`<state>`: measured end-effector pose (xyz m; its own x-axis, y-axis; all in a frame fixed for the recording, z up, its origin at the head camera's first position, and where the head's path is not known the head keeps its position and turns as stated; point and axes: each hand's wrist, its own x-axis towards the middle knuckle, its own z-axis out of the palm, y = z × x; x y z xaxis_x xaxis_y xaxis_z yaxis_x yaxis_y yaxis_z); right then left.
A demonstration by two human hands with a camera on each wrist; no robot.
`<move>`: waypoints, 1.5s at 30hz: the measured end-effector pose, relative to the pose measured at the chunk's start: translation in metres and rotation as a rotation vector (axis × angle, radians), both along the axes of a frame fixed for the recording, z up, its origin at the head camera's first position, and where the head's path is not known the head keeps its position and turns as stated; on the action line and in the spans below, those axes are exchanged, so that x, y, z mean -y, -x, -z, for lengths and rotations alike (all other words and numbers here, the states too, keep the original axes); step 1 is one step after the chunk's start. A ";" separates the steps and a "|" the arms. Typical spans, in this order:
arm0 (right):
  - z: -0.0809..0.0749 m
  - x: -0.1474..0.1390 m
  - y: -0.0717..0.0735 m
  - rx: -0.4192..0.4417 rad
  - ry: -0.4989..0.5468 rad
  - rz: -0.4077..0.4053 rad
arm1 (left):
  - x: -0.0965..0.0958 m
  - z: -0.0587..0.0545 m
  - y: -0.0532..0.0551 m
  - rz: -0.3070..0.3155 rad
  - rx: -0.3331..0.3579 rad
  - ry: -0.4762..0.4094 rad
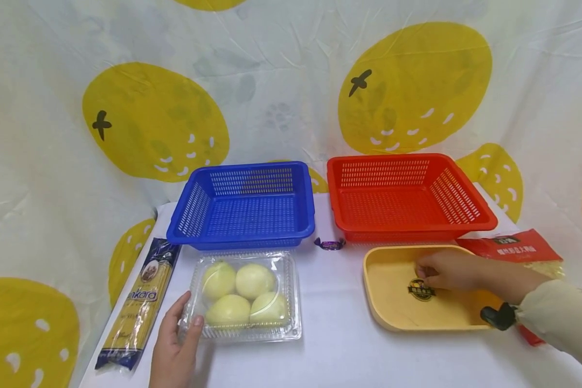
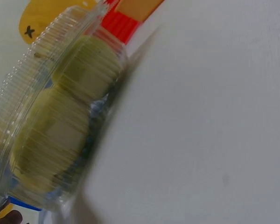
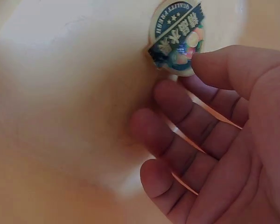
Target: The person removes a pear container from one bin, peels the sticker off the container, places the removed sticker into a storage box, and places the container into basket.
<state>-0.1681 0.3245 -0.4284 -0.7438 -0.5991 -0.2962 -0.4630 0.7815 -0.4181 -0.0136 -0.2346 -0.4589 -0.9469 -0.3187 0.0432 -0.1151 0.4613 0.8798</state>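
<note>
A clear plastic clamshell box (image 1: 295, 302) holds several pale yellow-green round fruits (image 1: 255, 281). My left hand (image 1: 173, 342) rests against its front left corner, thumb and fingers spread and fairly straight. In the left wrist view the fruits (image 2: 51, 140) show through the box's side. Over the yellow tray (image 1: 383, 318) on the right, my right hand (image 1: 448, 269) has its fingers bent. Thumb and forefinger pinch the edge of a round fruit sticker (image 3: 175, 35) with a dark banner. Whether the sticker touches the tray, I cannot tell.
A blue basket (image 1: 252, 215) and a red basket (image 1: 383, 210) stand behind, with a purple-wrapped candy (image 1: 330, 244) between and in front of them. A spaghetti pack (image 1: 143, 302) lies far left. A red pasta bag (image 1: 528, 245) lies partly behind my right arm.
</note>
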 end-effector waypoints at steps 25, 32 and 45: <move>-0.056 0.082 -0.031 0.102 0.329 0.186 | 0.057 -0.056 0.043 0.204 -0.073 0.298; -0.056 0.129 -0.046 0.226 0.503 0.319 | 0.069 -0.069 0.067 0.217 -0.048 0.251; -0.028 0.208 -0.065 0.244 0.687 0.411 | 0.081 -0.072 0.112 0.237 0.070 0.101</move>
<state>-0.1032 0.1170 -0.4007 -0.9048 -0.4003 -0.1455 -0.0311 0.4029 -0.9147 -0.1254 -0.3160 -0.3871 -0.9964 -0.0847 -0.0047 -0.0522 0.5677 0.8215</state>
